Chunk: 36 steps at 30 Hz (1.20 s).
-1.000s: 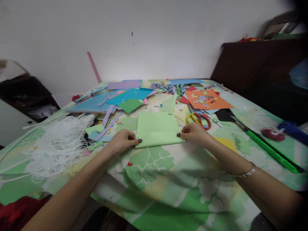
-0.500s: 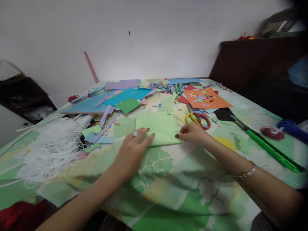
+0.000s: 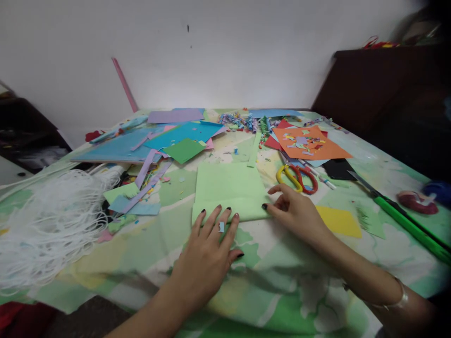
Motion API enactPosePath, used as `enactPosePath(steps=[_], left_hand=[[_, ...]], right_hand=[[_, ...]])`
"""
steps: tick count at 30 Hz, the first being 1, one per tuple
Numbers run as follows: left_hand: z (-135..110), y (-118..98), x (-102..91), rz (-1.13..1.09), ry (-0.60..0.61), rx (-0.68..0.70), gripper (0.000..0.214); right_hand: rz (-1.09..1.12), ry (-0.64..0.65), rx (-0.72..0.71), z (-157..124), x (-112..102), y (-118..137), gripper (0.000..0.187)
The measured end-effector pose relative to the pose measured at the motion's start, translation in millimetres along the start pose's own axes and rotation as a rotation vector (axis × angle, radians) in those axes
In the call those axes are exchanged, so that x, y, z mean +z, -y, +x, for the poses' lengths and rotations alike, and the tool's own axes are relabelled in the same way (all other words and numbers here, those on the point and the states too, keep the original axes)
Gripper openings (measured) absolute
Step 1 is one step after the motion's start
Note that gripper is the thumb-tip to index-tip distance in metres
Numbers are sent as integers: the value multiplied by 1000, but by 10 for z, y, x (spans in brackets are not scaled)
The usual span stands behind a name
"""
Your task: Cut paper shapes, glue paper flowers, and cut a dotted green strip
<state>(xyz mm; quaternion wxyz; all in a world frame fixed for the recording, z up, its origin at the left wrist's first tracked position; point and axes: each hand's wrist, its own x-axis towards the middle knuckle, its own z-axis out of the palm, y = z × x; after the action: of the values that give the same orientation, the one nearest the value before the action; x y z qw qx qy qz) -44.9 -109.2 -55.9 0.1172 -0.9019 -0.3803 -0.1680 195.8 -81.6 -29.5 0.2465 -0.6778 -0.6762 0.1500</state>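
The pale green paper (image 3: 229, 180) lies flat on the cloth-covered counter (image 3: 148, 253), near the middle, just left of the scissors (image 3: 294, 179). It is plain, matte and roughly square, with a faint line running across its lower part and a soft, rounded near edge. The left hand (image 3: 202, 260) spreads its fingers over that edge. The right hand (image 3: 299, 211) curls at the near right corner, thumb on the paper; whether it pinches, I cannot tell.
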Motion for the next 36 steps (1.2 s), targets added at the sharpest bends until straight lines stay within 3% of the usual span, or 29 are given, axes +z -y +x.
enactPosePath(steps=[5, 10, 17, 24, 36], left_hand=[[-3, -40, 19, -18, -48, -4, 44], [86, 13, -50, -77, -105, -12, 38], [211, 205, -24, -60, -142, 38, 36], [129, 187, 56, -50, -155, 35, 42], [126, 205, 76, -81, -144, 28, 46]], right_hand=[[-199, -239, -420, -139, 107, -21, 34], [-284, -136, -640, -155, 166, 6, 34], [-287, -85, -717, -153, 200, 2, 35], [-296, -21, -736, -170, 208, -16, 44], [-299, -68, -750, -183, 183, 25, 40]])
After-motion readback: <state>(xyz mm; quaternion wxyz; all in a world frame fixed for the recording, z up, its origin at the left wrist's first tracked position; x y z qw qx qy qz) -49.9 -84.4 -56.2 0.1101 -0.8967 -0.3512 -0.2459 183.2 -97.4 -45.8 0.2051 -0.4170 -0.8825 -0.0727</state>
